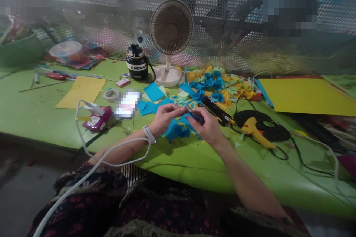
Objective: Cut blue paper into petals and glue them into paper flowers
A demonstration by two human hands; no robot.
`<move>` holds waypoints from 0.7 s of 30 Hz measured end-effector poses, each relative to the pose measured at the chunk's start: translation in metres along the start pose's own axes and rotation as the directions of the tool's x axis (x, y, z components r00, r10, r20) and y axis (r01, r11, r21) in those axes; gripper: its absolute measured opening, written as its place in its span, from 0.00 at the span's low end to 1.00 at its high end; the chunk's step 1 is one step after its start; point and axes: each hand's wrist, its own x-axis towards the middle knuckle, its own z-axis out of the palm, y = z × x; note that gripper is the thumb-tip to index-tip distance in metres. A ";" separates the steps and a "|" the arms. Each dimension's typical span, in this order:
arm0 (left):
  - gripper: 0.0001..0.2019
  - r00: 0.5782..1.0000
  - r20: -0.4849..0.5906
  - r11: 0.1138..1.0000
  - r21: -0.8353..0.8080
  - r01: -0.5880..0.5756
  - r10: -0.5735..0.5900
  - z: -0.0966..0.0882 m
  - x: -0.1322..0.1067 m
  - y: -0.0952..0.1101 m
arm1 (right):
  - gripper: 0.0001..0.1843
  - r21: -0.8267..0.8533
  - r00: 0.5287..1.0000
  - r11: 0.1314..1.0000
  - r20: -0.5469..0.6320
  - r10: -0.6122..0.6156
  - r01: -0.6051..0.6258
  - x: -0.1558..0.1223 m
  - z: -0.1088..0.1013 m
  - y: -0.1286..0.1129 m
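Landmark: desk fan (171,27). Left hand (169,117) and right hand (207,124) meet on the wearer's side of it, above the tabletop (191,163). Right fingers curl round a dark blue object (198,118), possibly a scissors handle; left thumb and fingertips press together beside its far end, any contents too small to tell. Long axis appears to run from left fingertips toward right palm; right hand nearer. Object looks narrow, mostly hidden. Blue paper pieces (175,131) lie below, wearer's side of the fan.
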 end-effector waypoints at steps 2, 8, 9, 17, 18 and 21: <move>0.17 1.000 -0.022 1.000 -0.012 -0.013 0.013 0.000 0.001 -0.001 | 0.19 -0.043 0.994 0.996 -0.067 -0.084 0.081 -0.001 0.005 0.004; 0.15 0.996 -0.025 0.996 0.010 -0.091 0.091 0.001 0.002 -0.001 | 0.18 -0.072 0.987 0.985 -0.011 -0.160 0.159 -0.001 0.009 0.009; 0.15 0.995 -0.015 0.995 0.024 -0.097 0.097 0.001 0.001 -0.002 | 0.18 -0.067 0.988 0.986 -0.012 -0.154 0.153 0.000 0.008 0.008; 0.16 0.996 0.017 0.996 0.007 -0.093 0.093 -0.001 0.003 -0.005 | 0.17 0.049 0.996 0.997 0.065 -0.057 0.054 0.002 0.000 0.003; 0.16 0.996 0.026 0.996 0.004 -0.088 0.088 -0.002 0.003 -0.005 | 0.17 0.078 0.995 0.996 0.091 -0.041 0.034 0.002 0.000 0.002; 0.16 0.996 0.054 0.997 0.006 -0.076 0.075 -0.003 0.004 -0.005 | 0.16 0.172 0.987 0.985 0.160 -0.016 -0.011 0.004 -0.002 0.003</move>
